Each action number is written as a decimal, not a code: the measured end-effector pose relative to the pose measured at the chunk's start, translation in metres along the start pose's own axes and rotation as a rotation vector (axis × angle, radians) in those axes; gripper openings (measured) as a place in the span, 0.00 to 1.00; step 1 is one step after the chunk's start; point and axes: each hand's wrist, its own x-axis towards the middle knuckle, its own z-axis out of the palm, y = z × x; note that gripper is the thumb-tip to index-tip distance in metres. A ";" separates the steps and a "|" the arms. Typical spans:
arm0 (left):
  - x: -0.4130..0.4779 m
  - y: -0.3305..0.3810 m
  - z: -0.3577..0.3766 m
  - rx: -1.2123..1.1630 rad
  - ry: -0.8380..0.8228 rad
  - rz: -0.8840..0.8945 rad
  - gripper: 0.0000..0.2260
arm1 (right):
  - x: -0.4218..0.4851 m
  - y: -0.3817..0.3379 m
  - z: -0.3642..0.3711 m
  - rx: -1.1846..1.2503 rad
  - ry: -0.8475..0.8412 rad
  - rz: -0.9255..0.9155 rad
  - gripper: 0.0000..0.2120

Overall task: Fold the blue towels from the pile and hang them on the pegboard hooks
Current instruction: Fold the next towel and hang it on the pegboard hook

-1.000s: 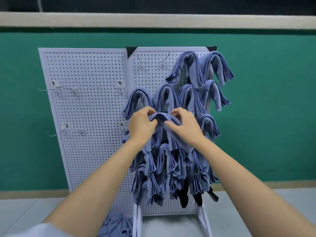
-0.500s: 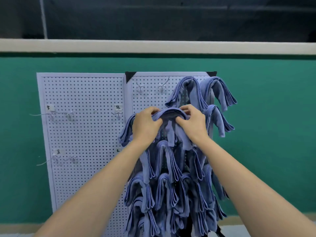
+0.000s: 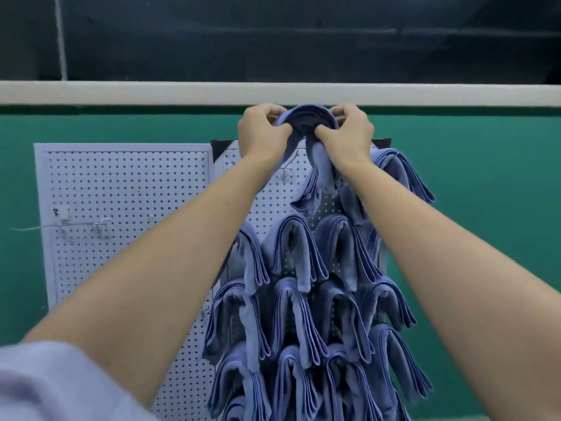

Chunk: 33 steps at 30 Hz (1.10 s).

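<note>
Grip noted: our left hand [image 3: 261, 133] and right hand [image 3: 349, 132] both pinched the folded blue cloth towel [image 3: 307, 121] at its arched top, fingers curled, just above the upper edge of the white perforated pegboard [image 3: 121, 192].

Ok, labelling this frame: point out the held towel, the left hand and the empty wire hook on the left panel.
held towel [image 3: 306, 118], head view, top of arched fold.
left hand [image 3: 263, 132], head view, back of hand.
empty wire hook [image 3: 100, 228], head view, its mount on the panel.
</note>
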 end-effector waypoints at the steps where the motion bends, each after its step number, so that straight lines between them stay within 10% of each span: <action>1: 0.007 0.000 0.002 -0.003 0.001 -0.001 0.09 | 0.006 -0.001 0.003 -0.005 -0.001 0.005 0.11; 24: -0.004 -0.109 0.033 0.271 -0.093 0.082 0.21 | -0.023 0.067 0.064 -0.209 -0.147 -0.047 0.18; 29: -0.020 -0.123 0.031 0.587 -0.128 0.068 0.33 | -0.042 0.074 0.058 -0.787 -0.086 -0.227 0.19; 33: -0.018 -0.121 0.030 0.372 -0.075 0.094 0.29 | -0.035 0.071 0.057 -0.525 -0.100 -0.091 0.11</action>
